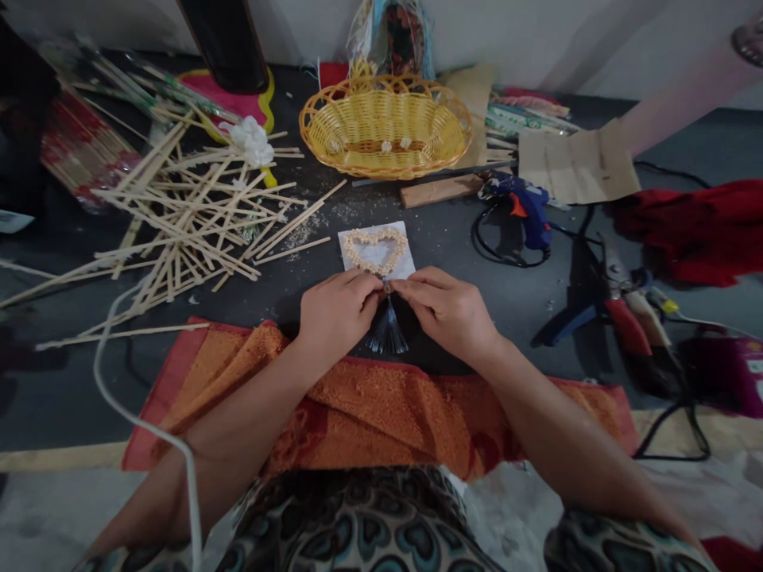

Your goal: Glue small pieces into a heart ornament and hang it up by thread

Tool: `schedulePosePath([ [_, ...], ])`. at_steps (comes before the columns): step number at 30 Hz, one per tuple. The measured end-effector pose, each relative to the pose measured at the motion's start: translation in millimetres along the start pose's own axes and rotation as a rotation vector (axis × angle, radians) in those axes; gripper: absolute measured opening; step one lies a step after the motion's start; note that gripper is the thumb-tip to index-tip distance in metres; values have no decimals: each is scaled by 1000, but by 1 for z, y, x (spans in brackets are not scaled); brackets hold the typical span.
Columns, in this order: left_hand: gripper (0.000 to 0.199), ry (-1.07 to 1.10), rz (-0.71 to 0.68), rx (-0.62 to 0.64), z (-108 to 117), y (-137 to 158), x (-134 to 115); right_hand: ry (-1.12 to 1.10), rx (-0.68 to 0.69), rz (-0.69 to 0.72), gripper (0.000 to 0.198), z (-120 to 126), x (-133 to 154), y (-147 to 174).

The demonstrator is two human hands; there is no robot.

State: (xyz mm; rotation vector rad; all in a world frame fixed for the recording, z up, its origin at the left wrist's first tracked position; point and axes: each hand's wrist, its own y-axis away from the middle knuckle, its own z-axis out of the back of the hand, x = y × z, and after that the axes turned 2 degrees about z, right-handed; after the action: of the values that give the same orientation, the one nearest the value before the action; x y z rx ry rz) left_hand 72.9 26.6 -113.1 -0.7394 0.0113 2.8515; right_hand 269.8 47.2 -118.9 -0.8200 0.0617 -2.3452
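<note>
Both hands meet at the top of a dark blue tassel, just below a heart made of small pale pieces. The heart lies on a white square card. My left hand is closed, its fingertips pinching the tassel's top from the left. From the right, my right hand pinches at the same spot, by a small brownish bead or knot. The tassel's strands hang toward me and fan out. Exactly what each fingertip grips is partly hidden.
Many thin wooden sticks lie heaped at left. A yellow wicker basket stands behind the card. To the right are a blue glue gun and pliers. An orange towel covers the front edge; a white cable crosses at left.
</note>
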Motion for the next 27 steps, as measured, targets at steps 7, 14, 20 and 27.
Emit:
schedulePosePath([
  [7, 17, 10, -1, -8, -1, 0, 1, 32, 37, 14, 31, -1, 0, 1],
  [14, 16, 36, -6, 3, 1, 0, 1, 84, 7, -50, 26, -2, -1, -2],
  [20, 17, 35, -1, 3, 2, -1, 1, 144, 44, -35, 27, -5, 2, -8],
  [27, 18, 60, -31, -18, 5, 1, 4, 158, 67, -54, 26, -2, 4, -10],
])
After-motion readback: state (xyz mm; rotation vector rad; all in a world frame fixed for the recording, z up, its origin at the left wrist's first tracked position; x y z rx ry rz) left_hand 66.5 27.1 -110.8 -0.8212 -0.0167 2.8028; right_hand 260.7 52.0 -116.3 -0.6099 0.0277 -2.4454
